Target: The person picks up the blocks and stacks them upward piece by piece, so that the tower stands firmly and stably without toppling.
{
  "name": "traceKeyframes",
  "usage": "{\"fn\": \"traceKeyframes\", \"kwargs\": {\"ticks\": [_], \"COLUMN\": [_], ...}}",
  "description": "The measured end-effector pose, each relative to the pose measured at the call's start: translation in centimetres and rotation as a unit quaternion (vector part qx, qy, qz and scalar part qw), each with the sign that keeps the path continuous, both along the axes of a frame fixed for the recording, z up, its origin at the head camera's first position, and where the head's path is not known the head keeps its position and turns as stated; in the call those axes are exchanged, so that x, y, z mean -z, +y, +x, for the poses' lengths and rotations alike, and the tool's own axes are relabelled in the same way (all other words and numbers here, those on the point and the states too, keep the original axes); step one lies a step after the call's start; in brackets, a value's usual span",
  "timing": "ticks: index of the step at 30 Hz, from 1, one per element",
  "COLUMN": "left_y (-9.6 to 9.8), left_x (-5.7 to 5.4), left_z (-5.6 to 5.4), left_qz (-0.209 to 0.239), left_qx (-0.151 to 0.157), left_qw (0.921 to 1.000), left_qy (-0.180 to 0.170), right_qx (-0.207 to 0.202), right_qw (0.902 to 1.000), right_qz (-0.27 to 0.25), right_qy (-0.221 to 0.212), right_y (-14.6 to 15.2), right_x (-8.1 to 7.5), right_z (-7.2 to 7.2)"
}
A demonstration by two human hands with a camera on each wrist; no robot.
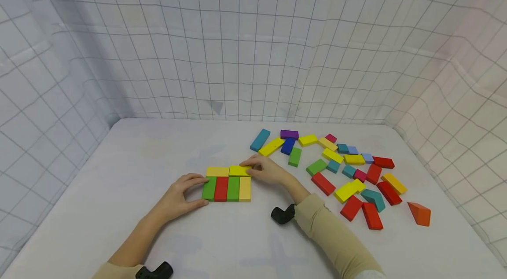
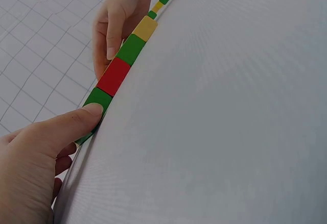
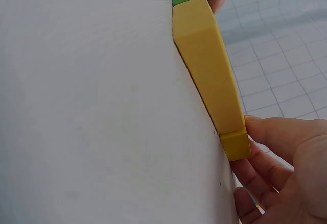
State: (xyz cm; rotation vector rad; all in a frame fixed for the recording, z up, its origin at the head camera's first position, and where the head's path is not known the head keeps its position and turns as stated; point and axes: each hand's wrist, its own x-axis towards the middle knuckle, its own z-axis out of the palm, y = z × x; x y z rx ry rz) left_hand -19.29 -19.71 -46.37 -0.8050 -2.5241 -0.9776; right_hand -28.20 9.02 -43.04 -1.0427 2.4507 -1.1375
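Observation:
A row of four upright-lying blocks sits flat on the table: a left green block (image 1: 208, 189), a red block (image 1: 221, 189), a second green block (image 1: 233, 189) and a pale yellow block (image 1: 245, 189). Along their far ends lie a pale yellow block (image 1: 218, 172) and a bright yellow block (image 1: 239, 170), end to end. My left hand (image 1: 177, 199) spans the left green block, thumb on its near end (image 2: 97, 96) and fingertips by its far corner. With thumb and fingers, my right hand (image 1: 271, 170) pinches the bright yellow block at its right end (image 3: 236, 146).
Many loose coloured blocks spread over the right side, among them a blue block (image 1: 260, 140), a purple block (image 1: 289, 134), a teal arch-like block (image 1: 373, 200) and an orange wedge (image 1: 420, 214). White gridded cloth (image 1: 253, 50) walls the table's back and sides.

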Motion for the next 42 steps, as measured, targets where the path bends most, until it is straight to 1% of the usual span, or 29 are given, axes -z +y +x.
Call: {"fn": "traceKeyframes", "kwargs": {"ticks": [12,14,16,18,20,21,23,24,27,29,31,34,37,40,42], "left_y": [0.0,0.0,0.0,0.1,0.1,0.1,0.1,0.1,0.0,0.0,-0.1,-0.1,-0.1,-0.1,-0.1], "left_x": [0.0,0.0,-0.1,-0.1,-0.1,-0.1,-0.1,-0.1,0.0,0.0,0.1,0.1,0.2,0.2,0.2], "left_z": [-0.1,-0.1,0.0,0.0,0.0,0.0,0.0,0.0,0.0,0.0,0.0,0.0,-0.1,-0.1,-0.1], "left_qz": [0.004,0.004,0.004,0.003,0.003,0.003,0.003,0.003,0.004,0.004,0.004,0.005,0.007,0.007,0.007], "left_qx": [0.003,0.004,0.004,0.003,0.002,0.002,0.001,0.001,0.001,0.002,0.002,0.004,0.006,0.006,0.006], "left_qw": [1.0000,1.0000,1.0000,1.0000,1.0000,1.0000,1.0000,1.0000,1.0000,1.0000,1.0000,1.0000,1.0000,1.0000,0.9999], "left_qy": [0.001,0.000,-0.001,-0.003,-0.005,-0.005,-0.005,-0.005,-0.005,-0.004,-0.003,0.000,0.001,0.003,0.004], "right_qx": [-0.015,-0.017,-0.016,-0.001,0.025,0.040,0.080,0.098,0.173,0.217,0.249,0.269,0.284,0.283,0.274], "right_qw": [0.9997,0.9996,0.9996,0.9999,0.9996,0.9991,0.9963,0.9942,0.9830,0.9744,0.9663,0.9593,0.9536,0.9527,0.9558], "right_qz": [-0.008,-0.011,-0.012,-0.009,-0.010,-0.015,-0.029,-0.038,-0.043,-0.023,0.007,0.049,0.082,0.100,0.102], "right_qy": [-0.016,-0.020,-0.020,-0.013,-0.006,0.000,0.014,0.021,0.044,0.055,0.065,0.072,0.060,0.045,0.033], "right_y": [0.0,0.1,0.1,0.2,0.7,1.1,2.2,2.9,5.3,6.8,8.0,9.1,9.7,10.0,10.3], "right_x": [-0.1,-0.2,-1.1,-1.2,-1.4,-1.5,-0.9,-1.1,-1.4,-1.3,-1.0,-0.6,-0.1,0.1,0.1], "right_z": [0.1,0.2,0.8,0.7,0.5,0.3,-0.6,-0.8,-1.2,-1.2,-1.3,-1.3,-1.4,-1.5,-1.5]}}
